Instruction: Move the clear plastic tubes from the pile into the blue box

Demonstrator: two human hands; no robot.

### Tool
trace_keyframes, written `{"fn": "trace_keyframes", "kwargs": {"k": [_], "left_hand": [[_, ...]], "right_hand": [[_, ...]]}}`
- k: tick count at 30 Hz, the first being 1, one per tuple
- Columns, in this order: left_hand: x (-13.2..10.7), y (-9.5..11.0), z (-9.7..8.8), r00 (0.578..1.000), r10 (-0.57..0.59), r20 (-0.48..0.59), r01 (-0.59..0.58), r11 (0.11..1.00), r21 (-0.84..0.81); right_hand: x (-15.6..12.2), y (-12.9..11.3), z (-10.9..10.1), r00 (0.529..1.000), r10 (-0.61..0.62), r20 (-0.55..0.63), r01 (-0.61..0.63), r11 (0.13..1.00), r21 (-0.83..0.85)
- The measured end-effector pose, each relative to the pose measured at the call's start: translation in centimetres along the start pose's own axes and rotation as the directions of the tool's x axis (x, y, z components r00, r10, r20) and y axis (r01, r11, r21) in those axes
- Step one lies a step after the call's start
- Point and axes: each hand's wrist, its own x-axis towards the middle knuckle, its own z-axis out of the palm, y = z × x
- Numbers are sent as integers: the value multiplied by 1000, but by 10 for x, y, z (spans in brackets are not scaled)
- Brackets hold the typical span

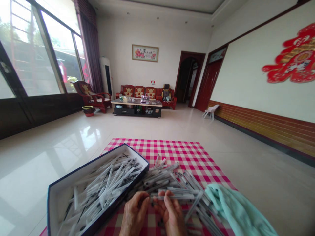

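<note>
My right hand (172, 213) holds a pen with a translucent whitish barrel (184, 197) between thumb and fingers, lying nearly level. Close by on its left, my left hand (135, 209) is closed, thumb and forefinger pinched by the pen's left end. What sits in that pinch is too small and hidden to make out. Beyond and beside both hands spreads a loose pile of similar pens (162, 177), many with dark ends. On the left stands a dark-blue-edged box (55, 203), white inside, holding many translucent tubes and thin dark sticks (105, 183).
Under everything lies a pink-and-white checked tablecloth (187, 150). A mint-green cloth (236, 206) is bunched at the right edge. Farther off across the tiled floor are a low coffee table (136, 104), a red wooden sofa (147, 90) and a small white chair (211, 110).
</note>
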Motion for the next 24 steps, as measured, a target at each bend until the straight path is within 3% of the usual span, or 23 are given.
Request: {"fn": "trace_keyframes", "kwargs": {"k": [4, 7, 10, 15, 18, 24], "left_hand": [[5, 2, -10, 992, 88, -93, -81, 994, 76], [13, 1, -27, 948, 212, -238, -149, 955, 256], [21, -8, -46, 916, 247, -316, -86, 891, 446], [26, -25, -64, 913, 245, -326, 17, 776, 631], [25, -19, -58, 907, 323, -270, -63, 738, 672], [9, 7, -17, 917, 390, -83, -311, 830, 462]], "right_hand": [[2, 0, 0, 999, -20, -37, 19, 1000, -22], [1, -1, 2, 999, -31, -42, 30, 999, -30], [0, -1, 5, 998, -38, -49, 36, 999, -22], [-1, 0, 6, 998, -48, -47, 47, 999, -24], [0, -1, 4, 999, -30, -15, 29, 999, -33], [-2, -3, 3, 1000, -2, 9, 3, 999, -35]]}}
